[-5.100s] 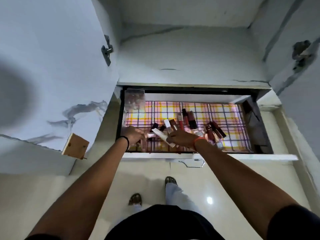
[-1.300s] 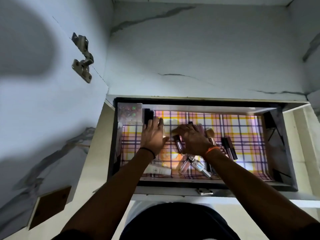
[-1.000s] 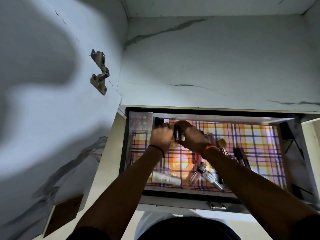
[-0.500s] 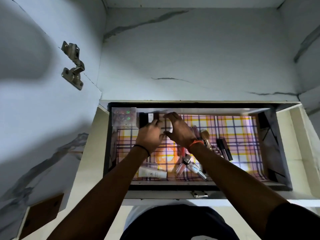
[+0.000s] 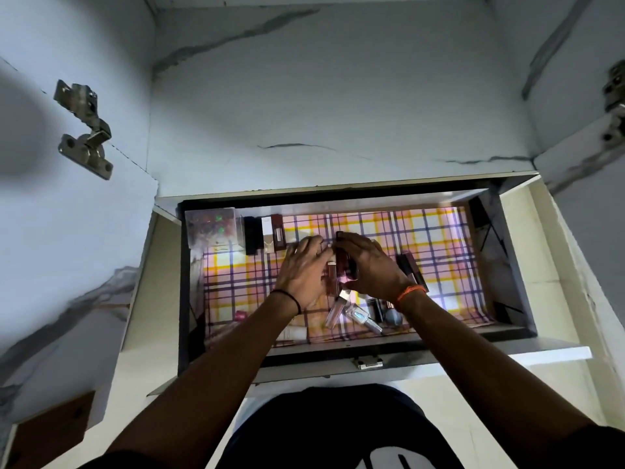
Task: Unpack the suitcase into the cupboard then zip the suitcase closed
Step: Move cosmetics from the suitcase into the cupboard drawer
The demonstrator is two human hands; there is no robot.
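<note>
1. Where both arms reach into the open grey drawer (image 5: 507, 265) lined with pink, yellow and purple checked paper (image 5: 422, 238), the right hand (image 5: 368, 269) curls its fingers and thumb round a dark red cosmetic tube (image 5: 345, 265) near the middle of the drawer.
2. The left hand (image 5: 301, 272) lies just beside it, fingers spread and fairly straight, touching a brownish lip-gloss tube (image 5: 332, 277) that stands between the two hands; whether it grips that tube I cannot tell.
3. Below the hands, towards the drawer's front edge, lie a clear tube with a silver cap (image 5: 334, 311) and a clear bottle with a pale blue label (image 5: 362, 318), set in a V.
4. Near the front edge under the left forearm lies a white squeeze tube (image 5: 292, 332).
5. At the back left corner stands a clear plastic box (image 5: 214, 228), and beside it along the back edge a black rectangular case (image 5: 250, 235), a white box (image 5: 268, 233) and a dark red box (image 5: 278, 231) stand in a row.
6. To the right of the right wrist lie dark lipstick tubes (image 5: 411, 269).
</note>
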